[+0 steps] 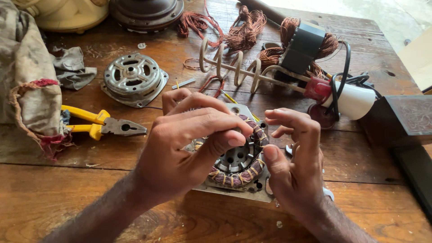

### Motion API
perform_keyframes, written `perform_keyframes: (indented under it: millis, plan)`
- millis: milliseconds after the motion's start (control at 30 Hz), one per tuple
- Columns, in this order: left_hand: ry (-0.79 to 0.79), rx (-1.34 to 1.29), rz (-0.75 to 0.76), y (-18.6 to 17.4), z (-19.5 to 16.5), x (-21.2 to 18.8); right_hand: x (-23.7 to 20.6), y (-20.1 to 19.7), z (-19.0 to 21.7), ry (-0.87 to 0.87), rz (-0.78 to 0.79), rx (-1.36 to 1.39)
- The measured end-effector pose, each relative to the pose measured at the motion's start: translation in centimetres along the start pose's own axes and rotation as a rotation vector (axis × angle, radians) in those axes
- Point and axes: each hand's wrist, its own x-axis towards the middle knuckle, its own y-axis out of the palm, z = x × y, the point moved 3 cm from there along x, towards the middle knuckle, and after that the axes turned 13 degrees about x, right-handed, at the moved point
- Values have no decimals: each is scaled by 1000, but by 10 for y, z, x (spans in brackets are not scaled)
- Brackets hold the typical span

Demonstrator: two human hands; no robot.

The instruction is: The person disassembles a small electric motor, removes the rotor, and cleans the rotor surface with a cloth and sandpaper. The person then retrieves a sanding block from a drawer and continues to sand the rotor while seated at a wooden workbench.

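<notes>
- Big wooden table (pixel 148 216) takes up pretty much the whole view, worn planks, lots of scuffs.
- Left edge has a bundle of dirty cloth (pixel 24 85) with a frayed red hem, slumped over the table.
- Top left there's a cream-coloured housing (pixel 67 13) and next to it a dark round motor cover (pixel 146 13), both cut off by the frame.
- Far side: loose tangles of copper wire (pixel 243 31), a looped beige winding former (pixel 234 67), and a dark block-shaped core (pixel 302 47) wrapped in more copper.
- Right side: a white cylinder (pixel 355 101) with black cable around it, no label I can make out, beside a dark box (pixel 405 119).
- Silver round end plate (pixel 133 78) lies flat, well apart from the hands.
- The motor stator (pixel 240 168) sits on the table near the front edge, between both hands; purple-brown windings tied with yellowish thread.
- Left hand (pixel 189 148) is curled over the stator's left side, fingers pinched down on the winding.
- Right hand (pixel 294 157) is half open, thumb touching the stator's right rim, fingers bent above it.
- Yellow-handled pliers (pixel 105 126) lie by the cloth.
</notes>
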Motion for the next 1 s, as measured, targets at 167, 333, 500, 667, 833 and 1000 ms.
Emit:
perform_keyframes:
  millis: [167, 333, 500, 667, 833, 1000]
  plan:
    - [-40, -7, -42, 0, -1, 0, -2, 3, -4, 8, 5, 18]
    - [-18, 30, -114, 2, 0, 3, -2, 3, -8, 27, 2, 36]
    - [-101, -34, -89, 6, 6, 0, -2, 4, -5, 32, 12, 19]
    - [-50, -29, -34, 2, 3, -4, 4, 4, -3, 73, 13, 1]
    - [-20, -15, 40, 0, -5, 3, 11, 3, 5, 1, 227, 54]
    - [-64, -68, 79, 2, -9, 4, 10, 6, 4, 162, 337, -73]
